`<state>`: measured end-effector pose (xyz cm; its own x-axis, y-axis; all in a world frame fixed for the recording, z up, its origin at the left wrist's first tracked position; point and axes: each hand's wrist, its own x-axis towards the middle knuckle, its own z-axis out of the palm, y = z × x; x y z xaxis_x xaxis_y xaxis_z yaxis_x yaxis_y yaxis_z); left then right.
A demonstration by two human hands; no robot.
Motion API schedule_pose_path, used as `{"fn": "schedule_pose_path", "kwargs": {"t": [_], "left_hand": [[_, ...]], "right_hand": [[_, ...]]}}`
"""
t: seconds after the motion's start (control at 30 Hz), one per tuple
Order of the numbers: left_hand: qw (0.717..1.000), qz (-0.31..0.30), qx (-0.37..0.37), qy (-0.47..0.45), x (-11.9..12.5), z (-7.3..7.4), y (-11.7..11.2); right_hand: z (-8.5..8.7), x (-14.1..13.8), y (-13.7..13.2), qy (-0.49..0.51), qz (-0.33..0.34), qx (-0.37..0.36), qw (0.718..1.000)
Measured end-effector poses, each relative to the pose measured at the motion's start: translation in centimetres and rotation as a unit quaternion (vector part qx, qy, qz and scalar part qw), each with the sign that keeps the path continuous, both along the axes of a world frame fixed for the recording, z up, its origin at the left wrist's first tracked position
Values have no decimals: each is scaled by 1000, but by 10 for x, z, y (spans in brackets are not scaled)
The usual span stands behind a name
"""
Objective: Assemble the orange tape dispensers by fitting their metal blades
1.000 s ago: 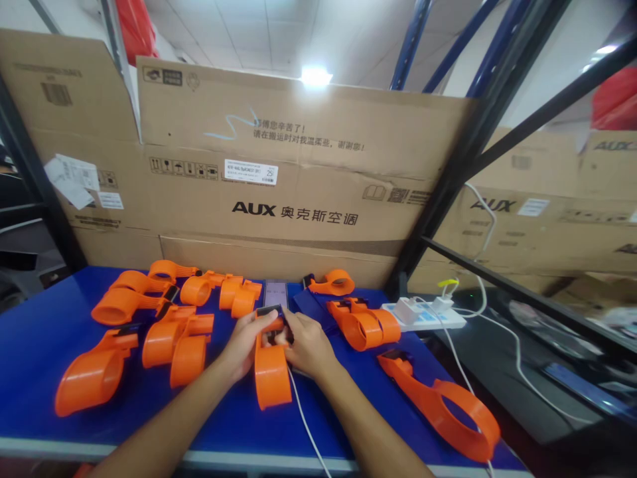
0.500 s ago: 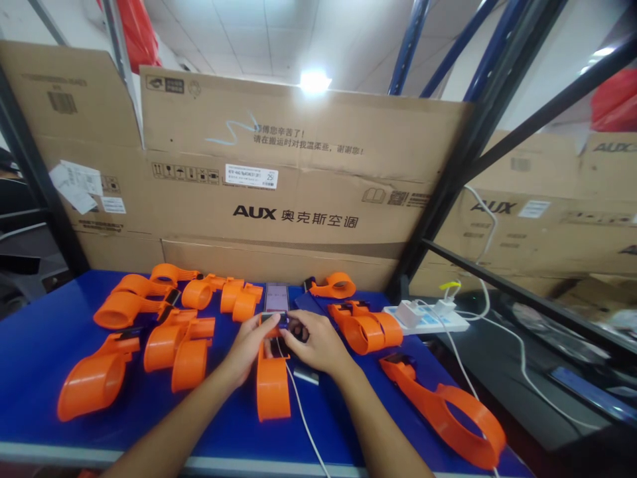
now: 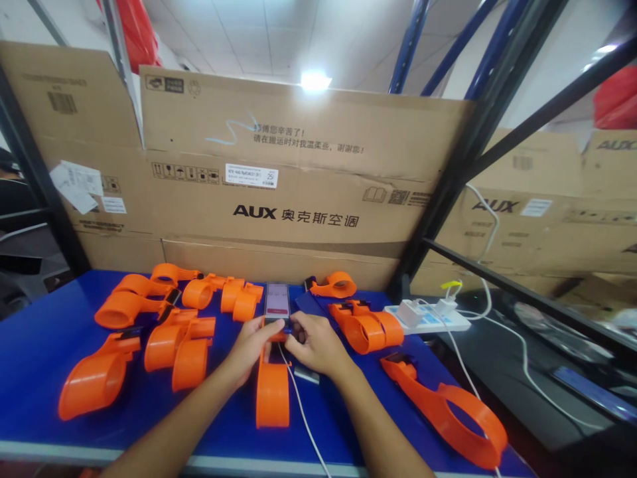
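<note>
An orange plastic tape dispenser [image 3: 273,395] is in front of me, its ring end toward me and its head between my hands. My left hand [image 3: 249,348] is closed around the head from the left, thumb laid across the top. From the right, my right hand [image 3: 316,342] is closed with curled fingers at a dark blue piece on the dispenser's head; its fingertips are partly hidden. Just beyond the hands stands a phone [image 3: 277,302] with a lit screen. A white cable [image 3: 303,415] runs from under the hands toward me.
Several more orange tape dispensers lie left [image 3: 94,378] and right [image 3: 448,411] on the blue table [image 3: 219,425]. A white power strip [image 3: 432,318] with plugs sits at the right edge. A cardboard panel [image 3: 199,219] closes off the back, between black rack posts [image 3: 448,192].
My left thumb has moved right and down across the dispenser's head. The dispenser has shifted slightly toward me, and more of the phone's screen shows. My right fingers have curled in further.
</note>
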<state>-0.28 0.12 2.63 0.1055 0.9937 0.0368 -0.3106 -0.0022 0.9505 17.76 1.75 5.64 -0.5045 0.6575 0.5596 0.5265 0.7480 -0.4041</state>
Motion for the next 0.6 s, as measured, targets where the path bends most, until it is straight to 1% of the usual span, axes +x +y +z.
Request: {"fn": "schedule_pose_path", "kwargs": {"t": [0.2, 0.3, 0.4, 0.47, 0.5, 0.53, 0.6], "left_hand": [[1000, -8, 0, -8, 0, 1, -1], [1000, -10, 1, -11, -1, 1, 0], [999, -51, 2, -19, -3, 3, -1], [996, -85, 5, -26, -3, 4, -1], [995, -92, 7, -29, -3, 5, -2], [995, -89, 8, -33, -3, 5, -2], [998, -56, 3, -43, -3, 7, -1]], "right_hand": [[0, 1, -1, -8, 4, 26, 1000], [1, 2, -1, -2, 7, 21, 1000], [4, 5, -3, 59, 18, -14, 998], [6, 6, -4, 117, 13, -39, 992], [6, 7, -4, 141, 4, -45, 989], [6, 7, -4, 159, -8, -46, 986], [5, 7, -1, 182, -38, -39, 982]]}}
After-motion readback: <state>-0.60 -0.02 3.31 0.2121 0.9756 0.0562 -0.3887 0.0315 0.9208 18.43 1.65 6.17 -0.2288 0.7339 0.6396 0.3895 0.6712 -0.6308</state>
